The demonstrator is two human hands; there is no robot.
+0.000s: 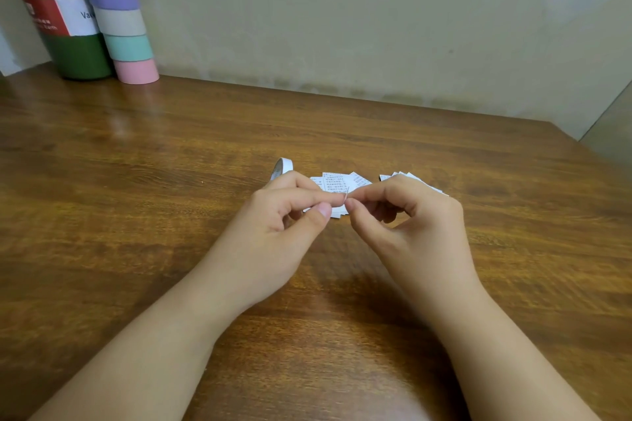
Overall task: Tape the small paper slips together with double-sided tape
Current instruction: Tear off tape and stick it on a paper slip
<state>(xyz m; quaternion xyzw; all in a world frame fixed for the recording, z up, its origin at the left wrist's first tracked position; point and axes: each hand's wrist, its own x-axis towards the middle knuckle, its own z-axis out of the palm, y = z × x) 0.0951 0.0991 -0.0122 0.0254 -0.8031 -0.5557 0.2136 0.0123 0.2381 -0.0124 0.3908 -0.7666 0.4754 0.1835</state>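
Small white printed paper slips (pixel 337 181) lie in a loose pile on the wooden table (pixel 136 181), just beyond my fingers. A second fan of slips (pixel 403 178) lies to the right, partly hidden behind my right hand. A small white roll of double-sided tape (pixel 282 167) stands on edge behind my left hand. My left hand (pixel 287 215) and my right hand (pixel 407 215) meet fingertip to fingertip above the pile, both pinching one tiny white piece, tape or its backing, too small to tell which.
A dark green bottle (pixel 58 10) with a red and white label stands at the back left corner. A tall stack of pastel tape rolls (pixel 119 17) leans beside it. A beige wall (pixel 376 10) runs along the table's far edge.
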